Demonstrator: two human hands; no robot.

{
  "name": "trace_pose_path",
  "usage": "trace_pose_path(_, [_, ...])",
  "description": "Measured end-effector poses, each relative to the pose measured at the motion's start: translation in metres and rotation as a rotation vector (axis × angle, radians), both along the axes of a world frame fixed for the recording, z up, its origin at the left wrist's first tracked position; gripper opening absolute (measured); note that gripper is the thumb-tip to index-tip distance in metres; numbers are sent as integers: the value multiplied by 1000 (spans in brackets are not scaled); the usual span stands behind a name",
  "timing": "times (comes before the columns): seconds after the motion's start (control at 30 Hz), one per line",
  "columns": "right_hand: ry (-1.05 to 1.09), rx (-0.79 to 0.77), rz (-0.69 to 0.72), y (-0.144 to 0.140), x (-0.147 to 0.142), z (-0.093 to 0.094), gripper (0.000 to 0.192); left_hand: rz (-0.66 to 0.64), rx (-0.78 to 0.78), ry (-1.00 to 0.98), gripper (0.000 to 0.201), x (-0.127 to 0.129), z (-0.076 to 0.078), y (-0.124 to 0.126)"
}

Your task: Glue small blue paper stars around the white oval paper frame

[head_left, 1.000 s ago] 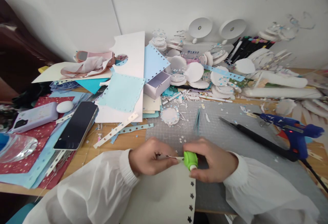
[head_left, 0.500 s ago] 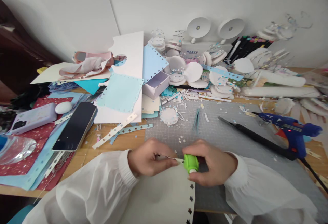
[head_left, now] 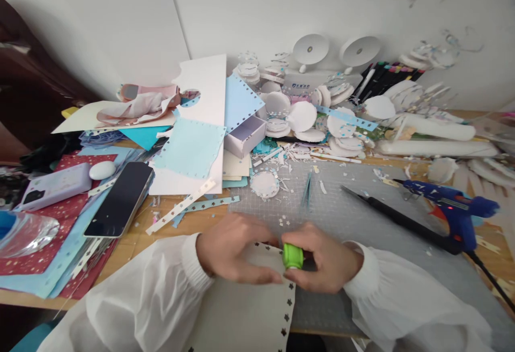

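Note:
A cream sheet of paper (head_left: 237, 309) lies in front of me, with small flower-shaped holes along its right and far edges. My left hand (head_left: 237, 250) rests over its far part, thumb stretched across the paper and fingers spread apart from it near the far edge. In my right hand (head_left: 322, 258) is a bright green craft punch (head_left: 293, 256), gripped between thumb and fingers at the sheet's far right corner. The punch covers that corner, so I cannot tell how the paper sits in it. Small punched flowers (head_left: 284, 220) lie just beyond my hands.
Tweezers (head_left: 307, 188) and a black-handled pointed tool (head_left: 406, 218) lie on the grey cutting mat (head_left: 322, 309). A blue glue gun (head_left: 454, 207) is at right. Phone (head_left: 120, 199), punched paper strips (head_left: 181, 206) and coloured sheets lie left; white paper discs (head_left: 301, 117) pile up behind.
My left thumb and fingers have come apart from their pinch on the paper's edge. The sheet and the punch have shifted slightly left, and the far edge's holes now show.

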State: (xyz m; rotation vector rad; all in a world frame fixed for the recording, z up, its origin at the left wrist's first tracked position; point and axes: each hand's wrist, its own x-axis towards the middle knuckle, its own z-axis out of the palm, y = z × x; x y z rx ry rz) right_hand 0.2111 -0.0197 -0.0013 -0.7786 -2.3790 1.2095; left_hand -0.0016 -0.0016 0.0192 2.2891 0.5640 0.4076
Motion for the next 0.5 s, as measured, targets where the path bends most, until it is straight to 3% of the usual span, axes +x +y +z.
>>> trace_pose_path(0.07, [1,24,-3,0,-1,-2,28,32,104,78,56,7,6,-2])
trace_pose_path(0.13, [3,63,-15,0,-1,-3,27,69,181,133,63,15,11,-3])
trace_pose_path(0.3, [21,82,-29,0,-3,-3,27,139,165,283,63,26,19,-1])
trace_pose_path(0.5, [26,151,-20,-7,-4,-1,24,63,146,279,58,30,18,0])
